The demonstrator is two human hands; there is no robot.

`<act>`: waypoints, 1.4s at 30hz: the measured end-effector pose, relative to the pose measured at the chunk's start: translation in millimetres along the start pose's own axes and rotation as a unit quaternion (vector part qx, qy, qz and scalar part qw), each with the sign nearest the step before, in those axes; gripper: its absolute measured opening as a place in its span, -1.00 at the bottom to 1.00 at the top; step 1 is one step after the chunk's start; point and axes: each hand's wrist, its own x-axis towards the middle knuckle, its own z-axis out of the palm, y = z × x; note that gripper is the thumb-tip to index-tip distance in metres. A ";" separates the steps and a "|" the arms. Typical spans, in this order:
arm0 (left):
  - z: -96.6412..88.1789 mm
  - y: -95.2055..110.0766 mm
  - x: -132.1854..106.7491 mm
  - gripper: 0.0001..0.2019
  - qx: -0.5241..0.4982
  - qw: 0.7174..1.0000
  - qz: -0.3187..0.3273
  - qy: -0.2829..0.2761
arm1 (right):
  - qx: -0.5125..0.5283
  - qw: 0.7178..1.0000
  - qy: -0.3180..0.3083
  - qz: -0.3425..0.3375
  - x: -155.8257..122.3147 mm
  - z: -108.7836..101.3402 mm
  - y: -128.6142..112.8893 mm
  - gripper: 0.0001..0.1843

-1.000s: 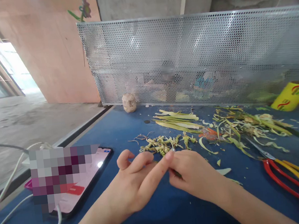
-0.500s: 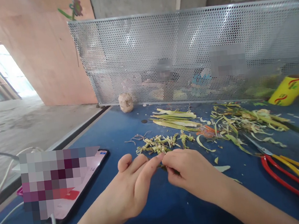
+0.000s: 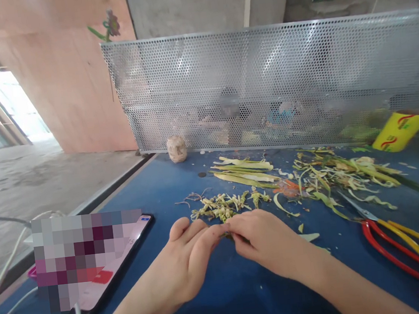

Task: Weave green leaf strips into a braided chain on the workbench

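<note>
Phone (image 3: 105, 268) lies at far left on the blue table (image 3: 210, 302), cable attached. Left hand (image 3: 185, 267) and right hand (image 3: 265, 238) meet fingertip to fingertip at centre, both pinched on a small green plant scrap (image 3: 226, 235) held just above the table, just in front of a pile of chopped stem bits (image 3: 222, 205). Further right: leaf strips (image 3: 244, 171), then red-handled scissors (image 3: 398, 242) lying flat.

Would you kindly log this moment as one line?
left hand: pinching small green piece | right hand: pinching same piece | nearby: cut scraps, scissors, phone
</note>
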 end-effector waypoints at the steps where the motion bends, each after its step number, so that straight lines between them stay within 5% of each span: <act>1: 0.7 -0.7 0.5 -0.67 -0.015 1.000 -0.005 -0.002 | -0.005 1.000 0.007 -0.007 0.0 0.6 1.3 -0.85; 11: 6.7 -5.4 -3.6 -0.54 -0.133 0.985 -0.104 0.021 | 0.031 0.986 0.159 -0.033 -4.3 12.4 3.0 -0.84; 16: 6.3 -6.5 -5.5 -0.52 -0.142 0.976 -0.161 0.025 | 0.201 0.969 0.134 0.050 -2.7 15.1 1.8 -0.80; 26: 5.7 1.8 -3.3 -0.46 -0.201 0.964 -0.154 0.075 | 0.275 0.946 0.155 0.075 0.9 20.4 -8.6 -0.90; 33: -2.9 1.1 2.9 -0.41 -0.405 0.869 -0.280 0.052 | 0.269 0.947 0.156 0.084 -0.3 21.2 -15.1 -0.86; 36: -4.4 -4.4 4.9 -0.50 -0.476 0.806 -0.352 -0.015 | 0.246 0.955 0.156 0.055 -2.5 22.2 -15.9 -0.80; 39: -2.6 -9.7 3.1 -0.50 -0.532 0.762 -0.352 -0.112 | 0.255 0.955 0.140 0.058 -3.2 20.9 -16.7 -0.83; 42: -2.0 -11.5 1.2 -0.44 -0.580 0.719 -0.351 -0.151 | 0.293 0.945 0.106 0.099 -2.6 17.4 -17.9 -0.88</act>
